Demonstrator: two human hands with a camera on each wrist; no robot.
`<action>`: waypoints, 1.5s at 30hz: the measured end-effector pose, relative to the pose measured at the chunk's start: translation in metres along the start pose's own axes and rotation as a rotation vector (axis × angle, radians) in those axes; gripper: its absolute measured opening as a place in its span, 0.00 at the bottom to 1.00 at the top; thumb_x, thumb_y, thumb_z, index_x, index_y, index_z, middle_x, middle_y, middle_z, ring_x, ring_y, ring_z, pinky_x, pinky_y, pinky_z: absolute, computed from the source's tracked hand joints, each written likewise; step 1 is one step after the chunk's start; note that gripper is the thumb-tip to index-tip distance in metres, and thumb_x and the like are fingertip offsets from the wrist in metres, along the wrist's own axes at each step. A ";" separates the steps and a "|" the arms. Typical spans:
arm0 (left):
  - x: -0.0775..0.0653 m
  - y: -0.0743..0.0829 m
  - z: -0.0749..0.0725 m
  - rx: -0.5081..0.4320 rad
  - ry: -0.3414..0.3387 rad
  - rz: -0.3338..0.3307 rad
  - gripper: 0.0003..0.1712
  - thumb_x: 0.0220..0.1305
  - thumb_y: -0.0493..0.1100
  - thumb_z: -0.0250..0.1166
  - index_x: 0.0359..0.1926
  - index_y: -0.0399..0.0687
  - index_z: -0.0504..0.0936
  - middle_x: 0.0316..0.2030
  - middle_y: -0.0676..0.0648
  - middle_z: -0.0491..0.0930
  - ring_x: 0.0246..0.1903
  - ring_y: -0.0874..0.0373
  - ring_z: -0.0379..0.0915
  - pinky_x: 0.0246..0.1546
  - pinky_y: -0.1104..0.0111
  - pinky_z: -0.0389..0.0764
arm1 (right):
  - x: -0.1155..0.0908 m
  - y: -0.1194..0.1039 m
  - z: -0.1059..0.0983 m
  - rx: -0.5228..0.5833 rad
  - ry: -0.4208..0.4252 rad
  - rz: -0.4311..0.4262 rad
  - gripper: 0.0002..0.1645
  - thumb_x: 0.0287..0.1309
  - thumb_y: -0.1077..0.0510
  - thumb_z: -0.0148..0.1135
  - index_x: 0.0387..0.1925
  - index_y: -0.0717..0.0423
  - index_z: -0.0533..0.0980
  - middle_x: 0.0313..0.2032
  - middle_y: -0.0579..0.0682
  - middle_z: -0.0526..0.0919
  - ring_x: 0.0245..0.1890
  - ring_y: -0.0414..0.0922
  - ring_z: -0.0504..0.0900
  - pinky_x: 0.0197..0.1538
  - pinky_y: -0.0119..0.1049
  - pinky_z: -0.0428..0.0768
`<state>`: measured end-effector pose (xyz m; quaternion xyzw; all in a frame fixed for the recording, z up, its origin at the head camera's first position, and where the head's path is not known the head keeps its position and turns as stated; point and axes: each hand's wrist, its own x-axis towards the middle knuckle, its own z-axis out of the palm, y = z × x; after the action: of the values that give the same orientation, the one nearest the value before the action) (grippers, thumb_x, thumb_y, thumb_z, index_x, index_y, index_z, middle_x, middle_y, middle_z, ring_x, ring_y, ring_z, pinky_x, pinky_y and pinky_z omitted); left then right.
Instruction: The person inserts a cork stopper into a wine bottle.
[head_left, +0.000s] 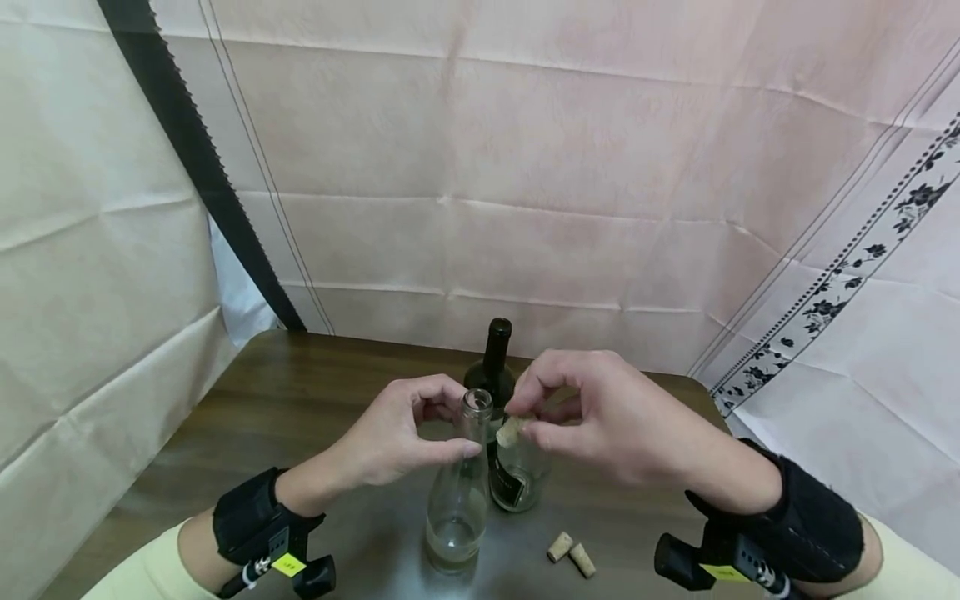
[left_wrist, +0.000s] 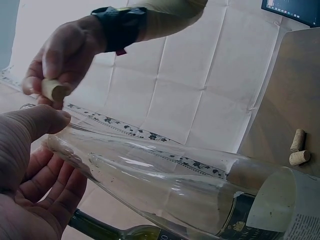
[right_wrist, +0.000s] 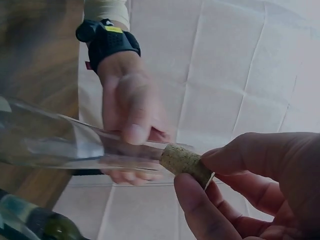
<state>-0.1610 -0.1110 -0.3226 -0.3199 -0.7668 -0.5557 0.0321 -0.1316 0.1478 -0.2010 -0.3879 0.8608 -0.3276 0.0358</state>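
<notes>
A clear glass bottle (head_left: 456, 521) stands upright on the table, its mouth uncovered. My left hand (head_left: 405, 433) grips its neck, thumb in front and fingers behind. Thumb and fingertips of my right hand (head_left: 600, 417) pinch a cork (right_wrist: 184, 164), just right of the bottle mouth in the head view. In the left wrist view that cork (left_wrist: 53, 90) shows above the left thumb. Close behind is a dark green wine bottle (head_left: 497, 346). Near it, clear glass with a black label (head_left: 506, 477) is partly hidden by the right hand.
Two loose corks (head_left: 570, 554) lie on the wooden table (head_left: 300, 408), right of the clear bottle. Creased pale cloth (head_left: 525, 167) hangs behind the table and on both sides. A corner of a screen (left_wrist: 292, 10) shows in the left wrist view.
</notes>
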 end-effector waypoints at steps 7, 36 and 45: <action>-0.001 -0.003 0.002 -0.022 -0.014 0.016 0.18 0.56 0.40 0.80 0.47 0.54 0.85 0.42 0.53 0.87 0.41 0.60 0.84 0.45 0.67 0.87 | 0.017 -0.016 -0.012 -0.119 -0.004 -0.021 0.10 0.60 0.66 0.70 0.36 0.45 0.84 0.37 0.38 0.87 0.37 0.33 0.85 0.45 0.30 0.88; -0.004 -0.008 -0.001 -0.010 -0.014 0.028 0.18 0.57 0.41 0.79 0.48 0.55 0.84 0.41 0.54 0.85 0.42 0.61 0.83 0.46 0.67 0.85 | 0.051 -0.033 -0.008 -0.276 -0.072 0.013 0.12 0.56 0.66 0.71 0.35 0.44 0.84 0.36 0.38 0.87 0.36 0.32 0.85 0.44 0.32 0.86; -0.004 -0.008 -0.002 -0.009 -0.009 0.022 0.18 0.57 0.41 0.79 0.48 0.55 0.84 0.41 0.54 0.85 0.41 0.60 0.83 0.46 0.68 0.85 | 0.057 -0.031 0.000 -0.302 -0.097 -0.088 0.11 0.55 0.68 0.70 0.33 0.47 0.84 0.32 0.39 0.84 0.31 0.31 0.80 0.38 0.31 0.85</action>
<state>-0.1629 -0.1163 -0.3299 -0.3309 -0.7607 -0.5574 0.0333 -0.1510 0.0935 -0.1719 -0.4413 0.8798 -0.1766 0.0042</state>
